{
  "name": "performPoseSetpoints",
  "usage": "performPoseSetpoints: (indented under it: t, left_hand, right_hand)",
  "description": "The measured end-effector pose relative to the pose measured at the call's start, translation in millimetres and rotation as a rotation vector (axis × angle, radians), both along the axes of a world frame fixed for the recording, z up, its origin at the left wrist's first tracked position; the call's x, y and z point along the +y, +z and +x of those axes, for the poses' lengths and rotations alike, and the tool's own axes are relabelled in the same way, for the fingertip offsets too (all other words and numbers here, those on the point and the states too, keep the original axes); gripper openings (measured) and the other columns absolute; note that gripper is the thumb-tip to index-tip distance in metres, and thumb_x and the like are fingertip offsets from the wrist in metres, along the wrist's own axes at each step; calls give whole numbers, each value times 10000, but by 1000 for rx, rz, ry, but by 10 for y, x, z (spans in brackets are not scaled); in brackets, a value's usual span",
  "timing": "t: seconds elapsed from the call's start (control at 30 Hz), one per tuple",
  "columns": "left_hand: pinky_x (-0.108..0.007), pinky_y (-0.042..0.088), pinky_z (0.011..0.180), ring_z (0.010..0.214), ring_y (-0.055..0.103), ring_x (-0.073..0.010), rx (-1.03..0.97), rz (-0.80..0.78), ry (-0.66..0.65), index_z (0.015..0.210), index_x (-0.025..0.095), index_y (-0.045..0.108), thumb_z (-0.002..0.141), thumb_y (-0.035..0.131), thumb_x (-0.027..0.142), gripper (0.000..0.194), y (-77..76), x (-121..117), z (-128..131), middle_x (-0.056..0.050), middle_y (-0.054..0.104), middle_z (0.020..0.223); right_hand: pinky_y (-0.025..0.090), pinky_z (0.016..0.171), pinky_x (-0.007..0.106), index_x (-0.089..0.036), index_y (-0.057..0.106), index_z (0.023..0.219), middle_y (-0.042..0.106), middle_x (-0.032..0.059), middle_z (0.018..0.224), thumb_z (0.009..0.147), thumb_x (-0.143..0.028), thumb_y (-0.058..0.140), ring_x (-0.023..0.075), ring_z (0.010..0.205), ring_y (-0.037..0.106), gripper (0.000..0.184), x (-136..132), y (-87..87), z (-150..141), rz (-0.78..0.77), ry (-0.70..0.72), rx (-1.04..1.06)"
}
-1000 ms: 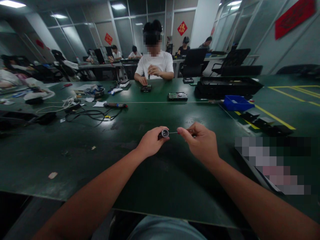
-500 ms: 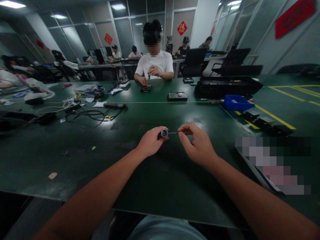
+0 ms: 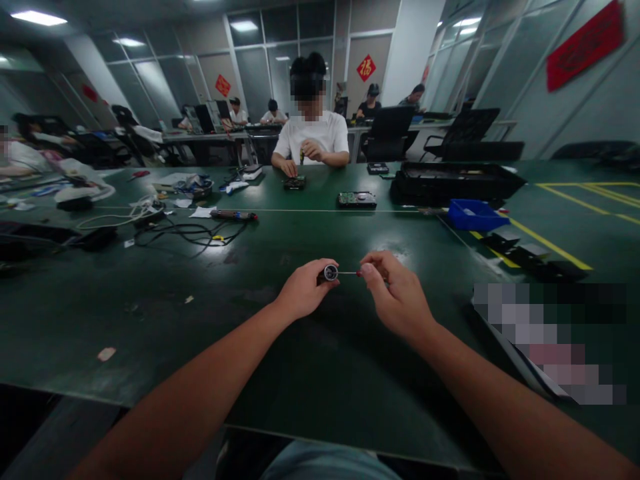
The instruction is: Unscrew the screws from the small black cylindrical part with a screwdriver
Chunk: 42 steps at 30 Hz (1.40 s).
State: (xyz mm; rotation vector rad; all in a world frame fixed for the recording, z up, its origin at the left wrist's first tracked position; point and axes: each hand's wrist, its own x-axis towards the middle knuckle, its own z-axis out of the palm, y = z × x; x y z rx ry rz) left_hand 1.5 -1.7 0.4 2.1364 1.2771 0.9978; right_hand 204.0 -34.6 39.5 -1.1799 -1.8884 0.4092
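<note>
Wrapped around a dark cylindrical part (image 3: 331, 272) is my left hand (image 3: 304, 291); the part's round, silvery-rimmed open end faces me. My right hand (image 3: 395, 287) grips a screwdriver (image 3: 349, 273) with a red collar and a thin metal shaft; most of its handle is hidden by the fingers. The shaft points left and its tip meets the right side of the cylindrical part. Whether a screw sits there is too small to see. Both hands are held above the green table (image 3: 280, 360).
Opposite, a person (image 3: 313, 137) works on a small device (image 3: 295, 182). A hard drive (image 3: 357, 199), a long black tray (image 3: 455, 180) and a blue bin (image 3: 475, 215) lie beyond my hands. Tangled cables (image 3: 190, 233) are at left; a pixelated flat item (image 3: 545, 347) lies at right.
The whole view has shifted slightly downward. My right thumb and fingers have shifted on the screwdriver, showing more of its red collar; its shaft stays against the cylindrical part.
</note>
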Motion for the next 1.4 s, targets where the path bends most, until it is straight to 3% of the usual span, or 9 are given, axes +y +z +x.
performPoseSetpoints:
  t: [0.13, 0.23, 0.43, 0.57, 0.7, 0.83, 1.07, 1.23, 1.4]
  left_hand:
    - [-356, 507, 910, 1010, 652, -204, -22, 3, -5, 1176, 232, 648, 871, 684, 241, 307, -4, 7, 4, -31, 704, 1132]
    - [-359, 500, 935, 1033, 649, -205, -28, 17, -6, 1176, 233, 652, 870, 687, 240, 308, -6, 4, 8, -30, 703, 1148]
    - [-372, 499, 970, 1064, 650, -217, -25, -8, -3, 1189, 234, 655, 871, 686, 250, 321, -7, 6, 4, -41, 701, 1164]
    - [-386, 495, 990, 1077, 649, -224, -21, -8, 15, 1179, 235, 662, 866, 690, 243, 315, 3, 15, 1, -42, 701, 1166]
    - [-390, 504, 972, 1066, 653, -227, -20, -19, 29, 1193, 245, 661, 862, 694, 248, 333, 3, 18, 7, -43, 701, 1176]
    - [-394, 499, 980, 1074, 650, -228, -40, -10, 30, 1193, 245, 662, 855, 698, 235, 339, -2, 18, 16, -40, 704, 1175]
    - [-398, 487, 1004, 1084, 643, -224, -27, -18, -7, 1199, 240, 655, 863, 687, 236, 338, -2, 15, 22, -42, 697, 1181]
    - [-371, 490, 943, 1041, 637, -217, -39, -2, 12, 1158, 230, 649, 869, 674, 230, 290, 19, 13, 20, -36, 693, 1139]
    - [-342, 483, 859, 969, 632, -207, -23, 12, 23, 1145, 227, 639, 888, 656, 251, 259, 36, -3, 19, -27, 689, 1070]
  right_hand:
    - [471, 674, 337, -222, 507, 1192, 670, 38, 853, 1002, -363, 452, 200, 740, 659, 243, 14, -44, -11, 12, -19, 101]
    - [495, 749, 349, -225, 527, 1153, 676, 58, 937, 979, -365, 506, 217, 854, 677, 224, 24, -63, -16, 48, -19, 129]
    - [429, 576, 321, -232, 621, 954, 672, 21, 726, 983, -423, 490, 188, 609, 624, 234, 21, 7, -33, -15, -83, 36]
    - [489, 684, 353, -231, 574, 1159, 707, 50, 850, 981, -368, 489, 230, 778, 690, 240, 25, 17, -24, 20, -50, 88]
    - [493, 692, 355, -241, 598, 1102, 695, 45, 839, 1009, -384, 433, 223, 774, 681, 237, 24, -16, 0, -8, -26, 86]
    - [526, 740, 372, -232, 563, 1153, 707, 57, 905, 982, -420, 506, 225, 807, 684, 261, 50, -74, -9, -54, -37, 279]
    - [538, 771, 379, -210, 627, 969, 676, 44, 831, 951, -485, 550, 200, 765, 657, 286, 141, -106, -53, -167, -37, 567]
    - [559, 702, 366, -207, 621, 875, 625, 14, 771, 884, -488, 633, 171, 674, 616, 281, 279, -185, 5, -378, 5, 897]
    - [543, 746, 345, -218, 618, 956, 649, 20, 859, 926, -475, 594, 170, 758, 639, 260, 255, -213, 4, -223, -43, 809]
